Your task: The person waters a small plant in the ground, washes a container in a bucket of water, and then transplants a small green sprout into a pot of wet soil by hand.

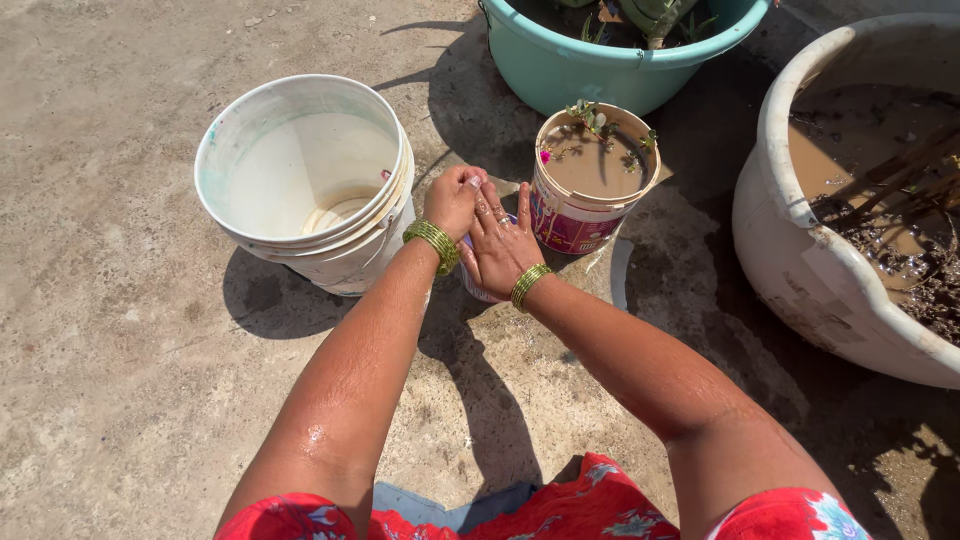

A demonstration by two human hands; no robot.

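- The left hand (pixel 453 200) is curling into a fist, thumb on top, gripping something hidden.
- The right hand (pixel 499 243) is lying flat, fingers spread, over a small container (pixel 472 283) on the concrete floor (pixel 110 380).
- Both are working between a white bucket (pixel 300 150) and a muddy flower pot (pixel 592 180).

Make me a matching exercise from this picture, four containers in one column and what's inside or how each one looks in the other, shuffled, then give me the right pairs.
Column one:
1. white bucket
2. teal tub
3. small printed pot
4. large white planter

Column two:
A. muddy water with tiny sprouts and a pink bud
B. almost empty, lying tilted
C. brown water and twigs, at the right edge
D. green plant, at the top edge

Pairs: 1-B, 2-D, 3-A, 4-C
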